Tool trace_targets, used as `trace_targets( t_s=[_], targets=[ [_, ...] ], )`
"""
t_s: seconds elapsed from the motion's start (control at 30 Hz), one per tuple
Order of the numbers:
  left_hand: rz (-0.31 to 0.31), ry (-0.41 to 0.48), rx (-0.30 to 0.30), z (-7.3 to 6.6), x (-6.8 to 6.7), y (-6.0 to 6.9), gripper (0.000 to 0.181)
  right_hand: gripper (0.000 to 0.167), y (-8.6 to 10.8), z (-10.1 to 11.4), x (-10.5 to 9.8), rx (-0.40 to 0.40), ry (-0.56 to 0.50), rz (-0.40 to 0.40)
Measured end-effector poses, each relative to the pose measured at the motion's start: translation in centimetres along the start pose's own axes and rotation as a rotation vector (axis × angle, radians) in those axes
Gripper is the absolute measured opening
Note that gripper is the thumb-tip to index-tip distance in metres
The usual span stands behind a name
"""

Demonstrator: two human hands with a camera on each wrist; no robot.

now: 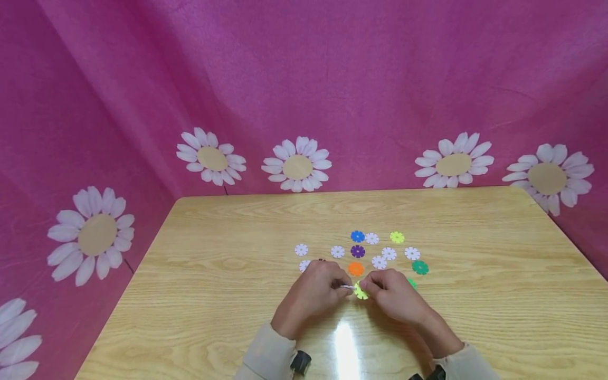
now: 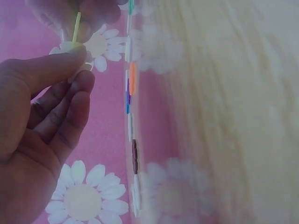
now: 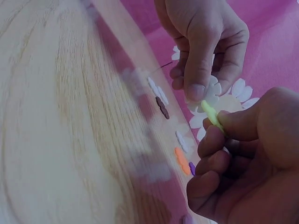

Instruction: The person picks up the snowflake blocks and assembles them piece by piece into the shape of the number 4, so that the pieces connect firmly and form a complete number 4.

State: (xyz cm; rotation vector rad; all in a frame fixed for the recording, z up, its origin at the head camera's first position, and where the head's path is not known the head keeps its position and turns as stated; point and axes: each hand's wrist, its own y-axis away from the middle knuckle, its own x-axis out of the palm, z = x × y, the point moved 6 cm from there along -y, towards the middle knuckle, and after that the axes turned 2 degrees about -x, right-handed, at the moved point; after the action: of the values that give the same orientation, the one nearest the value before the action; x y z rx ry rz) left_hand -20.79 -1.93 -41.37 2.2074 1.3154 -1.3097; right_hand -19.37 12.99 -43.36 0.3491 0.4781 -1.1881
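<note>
- Yellow disc (image 1: 362, 291): held just above the counter (image 1: 214, 316), its edge meeting the white disc (image 3: 214, 93) at an angle; whether their slots are joined, I cannot tell.
- The counter's far edge runs along the pink curtain (image 1: 332, 79); its left and right edges lie well apart from the hands, with wide wood to either side.
- An orange disc (image 1: 355, 268) lies just beyond the hands, a purple disc (image 1: 358, 251) behind it.
- The left hand (image 1: 315, 287) and right hand (image 1: 399, 298) reach from the near side, angled inward, close together.
- Left fingers pinch the white disc under the thumb; right fingers pinch the yellow disc.
</note>
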Motion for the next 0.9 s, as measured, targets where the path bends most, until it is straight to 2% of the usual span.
trace_targets(
  t_s=[0.27,0.47,0.67,0.9],
  targets=[
    [-0.023,-0.021,0.027,-0.27,-0.03,0.15,0.003,0.033,0.16,0.07,0.30,0.039,-0.001,-0.048],
    [-0.033,-0.027,0.049,-0.42,-0.14,0.28,0.004,0.030,0.10,-0.04,0.52,0.057,-0.013,-0.052],
    [-0.041,0.029,0.053,-0.33,-0.14,0.33,0.005,0.028,-0.01,-0.09,0.63,0.057,-0.027,-0.038],
    [-0.030,0.040,0.026,-0.26,-0.19,0.36,0.005,0.026,0.10,-0.09,0.60,0.069,-0.077,-0.036]
  ],
)
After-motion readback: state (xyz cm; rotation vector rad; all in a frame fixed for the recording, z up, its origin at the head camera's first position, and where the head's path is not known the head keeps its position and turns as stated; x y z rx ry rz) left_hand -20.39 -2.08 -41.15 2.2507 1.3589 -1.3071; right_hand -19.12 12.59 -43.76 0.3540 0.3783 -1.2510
